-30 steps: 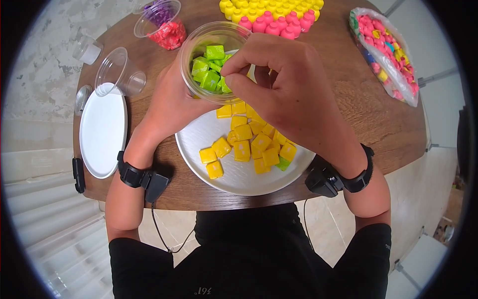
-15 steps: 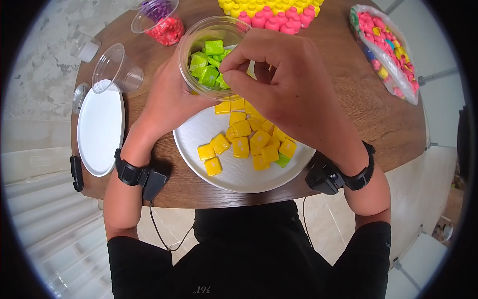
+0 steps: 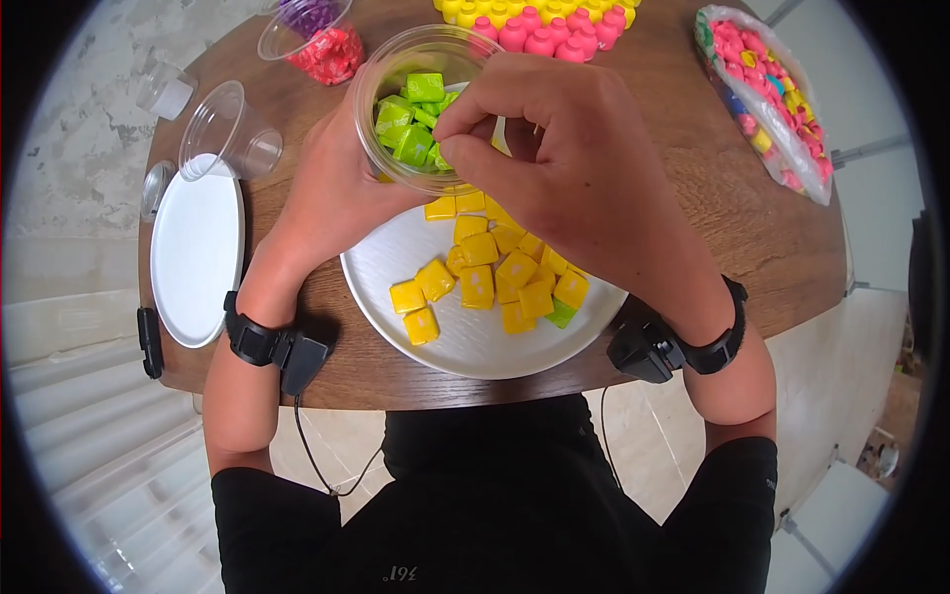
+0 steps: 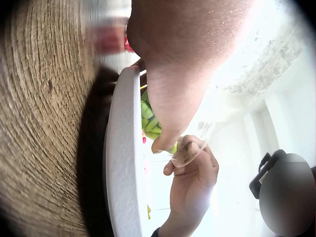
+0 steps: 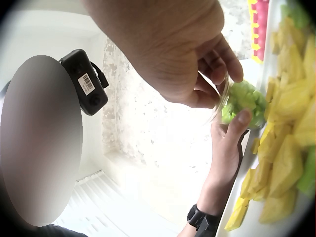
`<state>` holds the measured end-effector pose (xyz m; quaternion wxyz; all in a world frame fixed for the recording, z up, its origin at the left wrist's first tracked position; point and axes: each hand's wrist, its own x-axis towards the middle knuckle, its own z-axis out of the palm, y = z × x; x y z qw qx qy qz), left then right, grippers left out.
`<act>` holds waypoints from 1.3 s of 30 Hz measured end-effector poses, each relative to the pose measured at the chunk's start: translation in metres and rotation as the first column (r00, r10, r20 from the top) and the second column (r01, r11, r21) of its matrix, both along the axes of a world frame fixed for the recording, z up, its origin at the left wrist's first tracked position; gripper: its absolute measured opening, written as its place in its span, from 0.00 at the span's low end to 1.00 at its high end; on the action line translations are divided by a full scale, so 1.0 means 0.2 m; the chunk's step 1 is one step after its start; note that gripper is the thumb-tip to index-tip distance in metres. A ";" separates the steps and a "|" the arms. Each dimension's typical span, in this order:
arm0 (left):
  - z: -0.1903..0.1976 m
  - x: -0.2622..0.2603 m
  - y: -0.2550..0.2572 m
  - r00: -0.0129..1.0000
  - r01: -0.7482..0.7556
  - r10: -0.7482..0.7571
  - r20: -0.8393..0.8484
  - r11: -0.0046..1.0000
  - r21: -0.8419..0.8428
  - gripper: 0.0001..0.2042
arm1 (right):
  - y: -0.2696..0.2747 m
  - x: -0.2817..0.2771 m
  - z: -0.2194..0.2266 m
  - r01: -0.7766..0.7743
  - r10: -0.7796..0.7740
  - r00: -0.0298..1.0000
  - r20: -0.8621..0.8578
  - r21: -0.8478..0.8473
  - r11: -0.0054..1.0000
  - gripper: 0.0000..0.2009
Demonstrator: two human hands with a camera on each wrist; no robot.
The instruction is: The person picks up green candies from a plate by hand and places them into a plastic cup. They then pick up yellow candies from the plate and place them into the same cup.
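In the head view my left hand (image 3: 332, 183) grips a clear plastic cup (image 3: 411, 45) holding green wrapped candies (image 3: 394, 121); its thumb lies along the near side. Over the cup's mouth my right hand (image 3: 564, 158) has curled fingers, with thumb and index fingertips close together beside the candies. I cannot tell whether those fingertips pinch a candy. Below the hands, a round white plate (image 3: 391, 262) bears yellow wrapped candies (image 3: 478, 287) and a green candy (image 3: 561, 315). In the right wrist view the right fingertips reach past the cup's rim.
At left lie a white oval plate (image 3: 198, 257), an empty clear cup (image 3: 223, 129) and a small clear container (image 3: 168, 94). Behind stand a cup of red candies (image 3: 334, 54), a cup with purple ones (image 3: 315, 15) and pink bottles (image 3: 539, 42). A bag of colourful pieces (image 3: 767, 99) sits far right.
The whole head view has shifted slightly, lifting the table things a little in the picture. Both hands keep nearly the same pose at the cup.
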<state>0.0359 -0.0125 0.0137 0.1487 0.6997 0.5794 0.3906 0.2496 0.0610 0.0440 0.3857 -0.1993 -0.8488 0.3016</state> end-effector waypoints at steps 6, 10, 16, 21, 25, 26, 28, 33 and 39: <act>-0.01 -0.01 0.00 1.000 0.008 -0.008 -0.008 1.000 0.012 0.44 | 0.00 0.01 0.01 -0.009 0.009 1.000 0.026 0.001 1.000 0.04; -0.01 -0.01 0.00 1.000 0.015 -0.015 -0.007 1.000 0.008 0.44 | 0.00 0.01 0.01 -0.013 0.013 0.999 0.047 0.001 1.000 0.05; -0.01 -0.01 0.00 1.000 0.009 -0.009 -0.008 1.000 -0.009 0.44 | 0.00 0.01 0.01 -0.008 0.007 0.998 0.068 0.021 1.000 0.05; -0.01 -0.02 0.00 0.999 0.022 -0.021 0.029 0.999 -0.047 0.43 | 0.00 0.01 0.00 -0.010 0.008 0.998 0.066 0.028 1.000 0.05; -0.02 -0.02 0.00 0.999 0.020 -0.018 0.026 0.999 -0.044 0.43 | 0.00 0.01 0.01 -0.009 0.007 0.996 0.088 0.014 1.000 0.05; -0.01 -0.02 0.00 1.000 0.019 -0.019 0.019 0.999 -0.027 0.43 | 0.00 0.01 0.01 -0.008 0.007 0.996 0.088 0.014 1.000 0.05; -0.01 -0.01 0.00 1.000 0.019 -0.019 0.012 1.000 -0.011 0.43 | 0.00 0.01 0.00 -0.015 0.013 0.996 0.084 0.017 1.000 0.05; -0.02 -0.02 0.00 1.000 0.019 -0.019 -0.007 1.000 -0.009 0.43 | 0.01 0.01 0.00 -0.022 0.020 0.995 0.099 0.019 1.000 0.06; -0.01 -0.01 0.00 1.000 0.019 -0.019 -0.025 1.000 0.004 0.43 | 0.00 0.01 0.00 -0.026 0.025 0.993 0.113 0.007 1.000 0.06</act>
